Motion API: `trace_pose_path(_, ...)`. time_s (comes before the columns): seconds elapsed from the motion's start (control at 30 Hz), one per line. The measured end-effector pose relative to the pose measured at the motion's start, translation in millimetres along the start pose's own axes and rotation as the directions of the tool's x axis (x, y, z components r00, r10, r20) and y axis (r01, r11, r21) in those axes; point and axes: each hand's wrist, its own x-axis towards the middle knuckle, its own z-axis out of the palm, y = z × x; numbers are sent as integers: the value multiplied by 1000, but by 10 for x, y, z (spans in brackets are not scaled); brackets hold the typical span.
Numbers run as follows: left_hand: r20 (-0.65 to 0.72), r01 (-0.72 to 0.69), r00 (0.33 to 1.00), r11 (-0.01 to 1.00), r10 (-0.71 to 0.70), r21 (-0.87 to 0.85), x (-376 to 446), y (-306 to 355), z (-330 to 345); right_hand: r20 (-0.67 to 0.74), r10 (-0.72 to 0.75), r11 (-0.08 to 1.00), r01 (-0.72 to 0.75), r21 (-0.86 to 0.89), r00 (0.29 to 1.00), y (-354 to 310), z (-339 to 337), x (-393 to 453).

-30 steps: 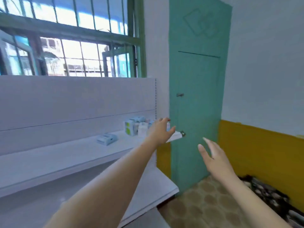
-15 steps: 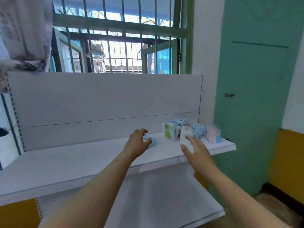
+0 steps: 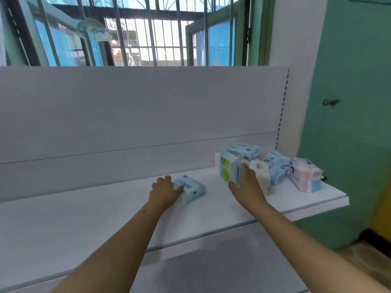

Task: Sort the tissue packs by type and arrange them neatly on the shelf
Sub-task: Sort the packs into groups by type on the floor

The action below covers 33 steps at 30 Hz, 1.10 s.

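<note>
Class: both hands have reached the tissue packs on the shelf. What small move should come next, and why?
Probably slide the blue pack under the left hand leftward along the bare shelf to start a row. It lies alone, apart from the jumbled pile where the right hand rests.

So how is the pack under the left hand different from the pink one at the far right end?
The ZERO pack is pale blue and white; the pink pack is pink, white and blue. The ZERO pack lies alone mid-shelf with the left hand on it; the pink pack sits untouched beside the pile, near the shelf end. Both are soft plastic-wrapped packs.
</note>
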Motion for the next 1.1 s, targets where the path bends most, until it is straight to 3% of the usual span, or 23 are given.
trace_pose_path(0.2,47,110,993,994,-109,-27,374,-40,120,-69,15,988,-26,-151,998,-15,360,486)
trace_pose_path(0.33,122,61,991,993,-49,-103,596,-16,145,-119,76,970,-101,-222,990,-54,473,720)
trace_pose_path(0.47,139,9,990,955,34,-296,707,-31,118,-255,57,950,-130,-282,965,-21,546,856)
trace_pose_path(0.6,140,-43,979,818,149,-573,839,-37,70,-216,-38,940,-39,-340,976,19,556,908)
trace_pose_path(0.7,140,-56,966,702,219,-710,877,-4,34,-222,-44,978,-3,-209,974,-11,475,879)
trace_pose_path(0.77,185,-6,950,606,252,-795,874,51,-24,-189,7,1000,-4,21,982,-89,367,806)
trace_pose_path(0.9,269,97,889,421,371,-902,811,331,-205,-134,198,880,-116,461,971,-161,75,584)
trace_pose_path(1.0,314,132,797,359,515,-924,613,689,-318,-191,318,785,-145,602,929,-137,-291,286)
trace_pose_path(1.1,403,251,647,319,647,-914,300,1102,-293,-233,439,718,-182,672,868,-43,-709,-145)
